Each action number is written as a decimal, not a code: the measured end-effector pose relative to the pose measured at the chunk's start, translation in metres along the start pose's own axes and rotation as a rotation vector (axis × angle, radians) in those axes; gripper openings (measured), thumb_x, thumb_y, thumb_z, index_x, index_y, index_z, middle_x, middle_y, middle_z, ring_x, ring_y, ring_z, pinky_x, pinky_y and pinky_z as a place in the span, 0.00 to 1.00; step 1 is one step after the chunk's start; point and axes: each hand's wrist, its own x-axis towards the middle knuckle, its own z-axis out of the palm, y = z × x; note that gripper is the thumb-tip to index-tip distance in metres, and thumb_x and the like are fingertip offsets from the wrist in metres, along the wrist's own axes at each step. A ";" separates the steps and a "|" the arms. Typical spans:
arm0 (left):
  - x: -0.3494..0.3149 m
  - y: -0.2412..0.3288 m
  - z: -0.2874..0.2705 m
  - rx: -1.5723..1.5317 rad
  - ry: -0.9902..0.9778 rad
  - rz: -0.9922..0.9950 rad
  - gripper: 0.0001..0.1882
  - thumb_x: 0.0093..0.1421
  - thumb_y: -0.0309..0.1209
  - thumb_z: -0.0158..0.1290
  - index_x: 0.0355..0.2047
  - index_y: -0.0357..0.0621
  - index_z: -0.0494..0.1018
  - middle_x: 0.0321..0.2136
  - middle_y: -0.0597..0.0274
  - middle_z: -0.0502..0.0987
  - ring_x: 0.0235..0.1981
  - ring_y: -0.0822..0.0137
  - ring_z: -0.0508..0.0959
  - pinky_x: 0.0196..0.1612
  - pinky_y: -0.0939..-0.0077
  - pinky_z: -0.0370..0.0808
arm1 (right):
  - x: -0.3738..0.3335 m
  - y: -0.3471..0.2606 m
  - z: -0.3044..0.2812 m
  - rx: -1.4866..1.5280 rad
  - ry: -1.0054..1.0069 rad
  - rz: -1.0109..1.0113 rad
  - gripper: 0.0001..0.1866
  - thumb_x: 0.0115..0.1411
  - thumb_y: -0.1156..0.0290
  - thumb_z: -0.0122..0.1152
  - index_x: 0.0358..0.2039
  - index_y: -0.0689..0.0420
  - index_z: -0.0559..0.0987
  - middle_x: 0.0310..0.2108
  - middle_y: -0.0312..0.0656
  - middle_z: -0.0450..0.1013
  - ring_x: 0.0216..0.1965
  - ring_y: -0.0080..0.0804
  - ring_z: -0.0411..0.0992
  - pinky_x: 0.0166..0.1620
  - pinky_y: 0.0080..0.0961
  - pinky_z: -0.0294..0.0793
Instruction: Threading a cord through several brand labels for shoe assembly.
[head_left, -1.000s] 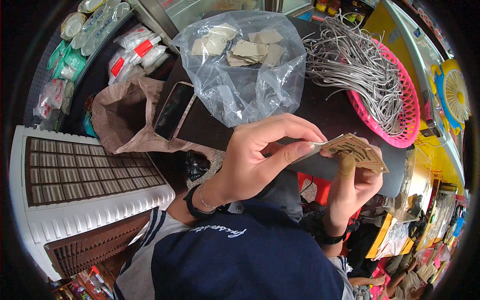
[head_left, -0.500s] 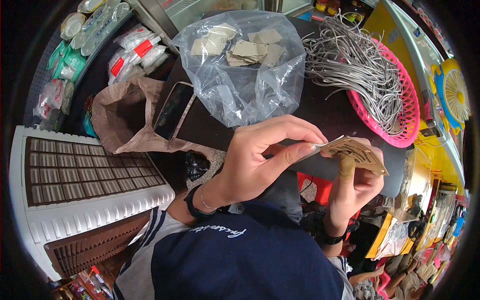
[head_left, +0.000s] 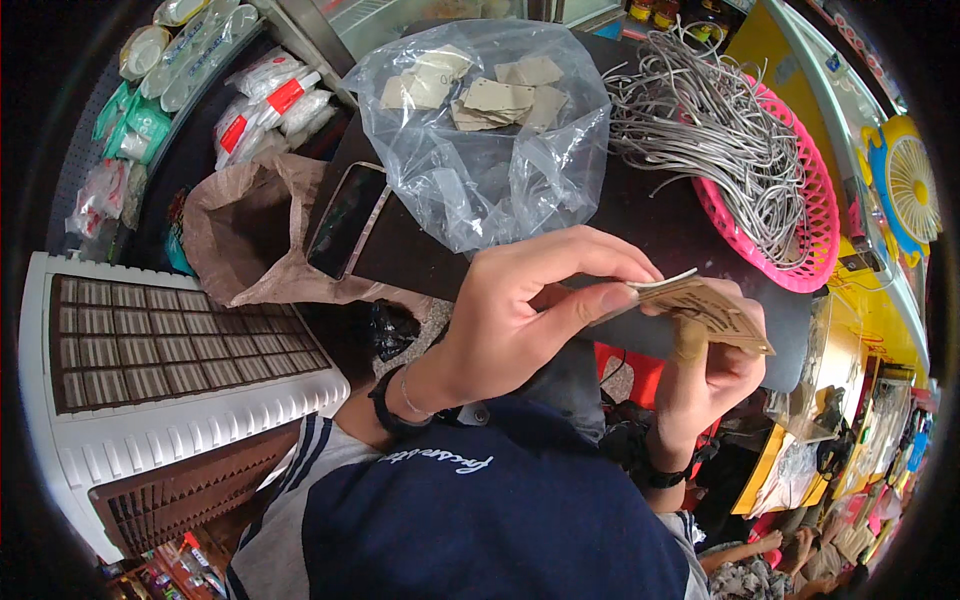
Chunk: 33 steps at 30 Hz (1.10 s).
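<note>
A small stack of printed tan card tags (head_left: 712, 308) is held between my hands above the near edge of the dark table. My right hand (head_left: 705, 370) grips the stack from the right, its thumb underneath. With thumb and forefinger, my left hand (head_left: 540, 310) pinches the stack's left edge, where a pale edge stands slightly apart. Beyond my hands lies a clear plastic bag (head_left: 480, 190), with several similar blank-looking card tags (head_left: 500, 97) on it or in it; which, I cannot tell. Grey cords (head_left: 710, 130) fill and spill over a pink basket (head_left: 822, 215) at the right.
A phone (head_left: 348, 222) lies at the left of the table (head_left: 655, 225), beside an open brown sack (head_left: 245, 225). A white air cooler (head_left: 190, 420) stands at the left. A yellow and blue fan (head_left: 905, 185) is at the far right. Other people's arms (head_left: 745, 550) show at lower right.
The card stack has tilted slightly, and its pale left edge stands out a little more. My left fingers have shifted slightly right, keeping their pinch.
</note>
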 end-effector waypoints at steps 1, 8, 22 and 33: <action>0.000 0.001 0.000 -0.043 0.003 -0.040 0.07 0.59 0.23 0.53 0.35 0.30 0.74 0.37 0.48 0.77 0.37 0.67 0.78 0.39 0.78 0.75 | 0.000 0.000 0.000 0.061 0.025 -0.002 0.11 0.56 0.76 0.61 0.36 0.66 0.70 0.35 0.51 0.73 0.35 0.33 0.72 0.38 0.25 0.73; -0.002 0.003 0.000 -0.170 0.020 -0.141 0.08 0.59 0.25 0.53 0.36 0.30 0.74 0.38 0.48 0.77 0.39 0.66 0.77 0.42 0.76 0.73 | 0.002 -0.003 0.003 0.118 0.044 -0.050 0.11 0.59 0.75 0.58 0.37 0.66 0.67 0.35 0.53 0.71 0.32 0.34 0.74 0.35 0.26 0.76; -0.001 0.005 0.003 -0.052 0.011 -0.038 0.07 0.59 0.23 0.53 0.36 0.31 0.74 0.37 0.48 0.76 0.38 0.67 0.77 0.40 0.78 0.74 | -0.004 -0.009 0.001 -0.160 0.026 -0.122 0.12 0.56 0.80 0.59 0.39 0.66 0.67 0.37 0.56 0.70 0.32 0.38 0.75 0.35 0.28 0.78; 0.002 0.001 0.001 0.115 -0.017 0.032 0.05 0.58 0.21 0.52 0.34 0.31 0.74 0.35 0.50 0.78 0.36 0.68 0.78 0.38 0.80 0.74 | 0.003 -0.009 0.000 0.009 0.009 0.026 0.11 0.57 0.78 0.58 0.38 0.67 0.67 0.36 0.53 0.70 0.31 0.37 0.75 0.35 0.28 0.77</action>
